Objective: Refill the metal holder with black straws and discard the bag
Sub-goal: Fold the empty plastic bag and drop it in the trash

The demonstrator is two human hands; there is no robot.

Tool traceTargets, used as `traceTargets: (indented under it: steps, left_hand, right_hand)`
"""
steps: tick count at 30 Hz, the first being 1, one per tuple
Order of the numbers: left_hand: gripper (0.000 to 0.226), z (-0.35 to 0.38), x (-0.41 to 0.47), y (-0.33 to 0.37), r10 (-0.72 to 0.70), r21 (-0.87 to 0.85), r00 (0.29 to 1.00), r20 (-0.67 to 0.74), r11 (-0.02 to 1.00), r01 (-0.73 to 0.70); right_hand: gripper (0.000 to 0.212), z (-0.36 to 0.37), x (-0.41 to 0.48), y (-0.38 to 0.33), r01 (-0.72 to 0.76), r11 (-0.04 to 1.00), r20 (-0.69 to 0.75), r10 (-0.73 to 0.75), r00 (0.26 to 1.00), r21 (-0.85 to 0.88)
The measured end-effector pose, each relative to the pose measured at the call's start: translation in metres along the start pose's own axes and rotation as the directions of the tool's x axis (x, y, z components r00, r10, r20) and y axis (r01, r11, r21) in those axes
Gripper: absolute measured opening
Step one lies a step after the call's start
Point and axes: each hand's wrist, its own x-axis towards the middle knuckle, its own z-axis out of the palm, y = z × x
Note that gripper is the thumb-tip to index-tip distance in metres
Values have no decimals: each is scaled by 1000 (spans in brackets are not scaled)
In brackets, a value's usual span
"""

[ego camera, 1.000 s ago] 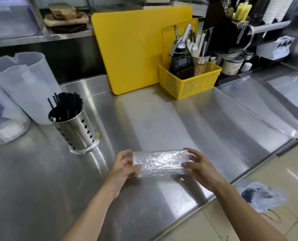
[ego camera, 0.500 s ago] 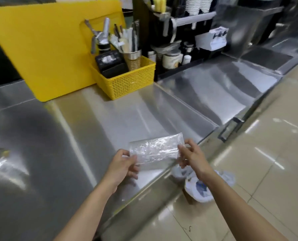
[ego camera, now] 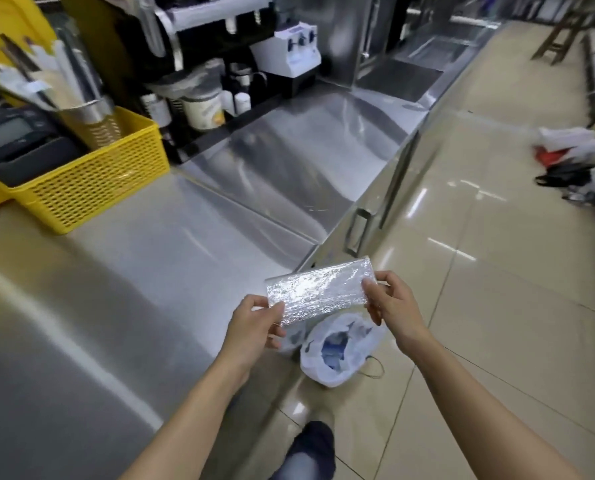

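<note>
Nearest the camera, a dark shoe (ego camera: 315,445) stands on the glossy beige tiled floor (ego camera: 497,306), close to the edge of the stainless-steel counter (ego camera: 116,306). Just beyond it, a white plastic bag with blue contents (ego camera: 339,348) sits open on the floor against the counter's front.

Above that bag, both bare hands hold a flattened, crinkled clear plastic bag (ego camera: 318,291) stretched between them, over the counter's edge. The left hand (ego camera: 256,323) pinches its lower left corner between thumb and curled fingers; the right hand (ego camera: 389,303) pinches its right end, thumb on the near face and fingers folded behind. The clear bag looks empty and tilts up toward the right.

Farther left on the counter stands a yellow perforated plastic basket (ego camera: 91,188) holding a dark digital scale (ego camera: 15,140) and a ribbed metal cup of utensils (ego camera: 91,123). Behind it are a white lidded tub (ego camera: 202,109), small bottles and a white machine (ego camera: 289,57). Far right, a heap of bags (ego camera: 576,157) lies on the floor. The metal straw holder is out of view.
</note>
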Motion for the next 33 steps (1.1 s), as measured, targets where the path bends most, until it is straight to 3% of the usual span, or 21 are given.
traceTargets:
  steps: [5,12,15,25,28,33]
  left_hand:
    - [16,55,38,-7,-55,54,989,135,997,49]
    - [21,108,93,-16,-174,53,977,120,984,168]
    - [26,119,109,-23,-232,28,970,78,973,230]
    - [7,144,132,-73,-444,-113,892,-90,894,434]
    - [19,160,137,-98,-433,-149,867,-246,901,408]
    - [13,198,153,-151,-438,-207,796,-418,899,386]
  right_hand:
    - [11,-46,44,15,-67,997,-99,62,993,-44]
    - [9,-88,110,26,-169,971,-75,159,985,-169]
    - [10,-94,129,39,-220,960,-66,211,975,-173]
    - [19,-97,173,110,-389,879,35,414,910,-275]
    - [16,-102,182,141,-356,864,85,409,909,-358]
    - [15,-106,205,212,-409,827,107,481,870,-386]
